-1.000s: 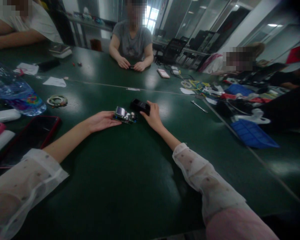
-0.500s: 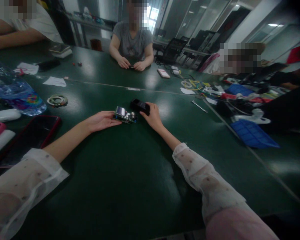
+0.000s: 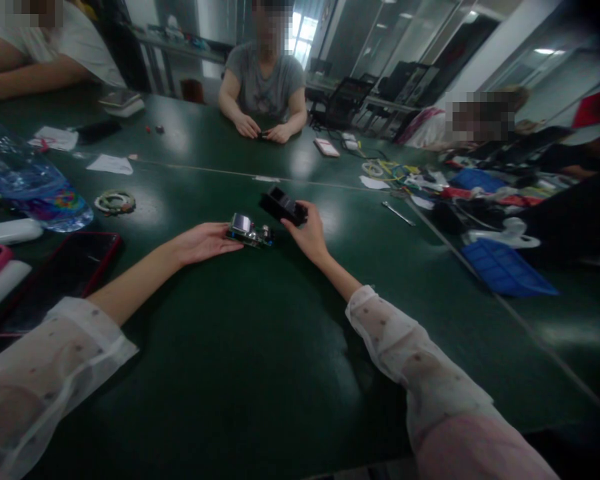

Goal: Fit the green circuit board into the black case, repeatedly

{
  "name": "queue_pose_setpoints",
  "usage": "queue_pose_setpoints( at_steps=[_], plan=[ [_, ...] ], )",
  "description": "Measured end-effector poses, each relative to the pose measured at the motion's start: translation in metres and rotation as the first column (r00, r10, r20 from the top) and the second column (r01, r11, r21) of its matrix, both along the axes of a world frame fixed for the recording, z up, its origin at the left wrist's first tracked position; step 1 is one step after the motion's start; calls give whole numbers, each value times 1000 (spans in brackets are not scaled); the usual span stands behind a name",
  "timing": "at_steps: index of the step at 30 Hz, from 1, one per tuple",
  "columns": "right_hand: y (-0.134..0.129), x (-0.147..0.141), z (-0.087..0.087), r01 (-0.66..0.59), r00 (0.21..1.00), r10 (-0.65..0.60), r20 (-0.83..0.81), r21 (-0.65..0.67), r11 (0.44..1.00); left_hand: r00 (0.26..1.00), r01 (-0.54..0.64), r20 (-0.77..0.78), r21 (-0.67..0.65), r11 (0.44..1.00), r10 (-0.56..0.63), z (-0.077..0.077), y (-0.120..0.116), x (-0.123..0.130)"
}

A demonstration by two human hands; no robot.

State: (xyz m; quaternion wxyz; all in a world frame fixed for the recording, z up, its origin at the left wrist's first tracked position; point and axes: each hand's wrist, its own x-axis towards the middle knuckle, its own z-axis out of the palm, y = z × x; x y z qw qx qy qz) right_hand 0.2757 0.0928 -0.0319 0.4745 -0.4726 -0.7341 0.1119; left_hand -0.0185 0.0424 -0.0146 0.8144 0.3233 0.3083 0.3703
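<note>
My left hand (image 3: 203, 243) is closed on a circuit board (image 3: 251, 231) with a small screen at its near-left end and components along the rest. It holds the board by its left end, just over the green table (image 3: 220, 333). To the right, my right hand (image 3: 310, 230) grips a black plastic case (image 3: 281, 203) with a rectangular window in its far end. The case is tilted, and a gap separates it from the board. Some fingers of each hand are hidden behind what they hold.
On the left are a water bottle (image 3: 40, 187), a phone (image 3: 60, 280), a white earbud case (image 3: 13, 230) and a bracelet (image 3: 115, 202). A wrench (image 3: 399, 213) and a blue tray (image 3: 507, 267) lie right, near tangled cables (image 3: 390, 170). A person (image 3: 265, 80) sits opposite.
My right hand has raised and tilted the black case a little, so more of its face shows. My left hand and the circuit board have stayed nearly in place.
</note>
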Motion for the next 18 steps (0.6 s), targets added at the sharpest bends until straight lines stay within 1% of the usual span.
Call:
queue_pose_setpoints(
  at_steps=[3,5,7,11,14,18],
  plan=[
    [-2,-4,12,-84,993,82,-86,-24,996,1000,2,4,-11,1000,-2,1,0,0],
    [-6,-7,22,-152,983,147,-110,-42,987,1000,3,9,-24,1000,-3,0,0,0],
    [-12,-11,32,-226,971,217,-97,-90,970,1000,3,23,-41,999,-2,-2,1,-1],
    [-26,-18,49,-358,932,362,-18,-194,913,999,-2,45,-68,998,5,-5,4,-3],
    [-32,-20,54,-391,913,407,32,-215,895,999,-18,46,-75,997,21,-5,4,-3],
    [-33,-18,55,-423,890,450,75,-235,875,997,-63,33,-85,994,66,-4,3,0]
  ],
)
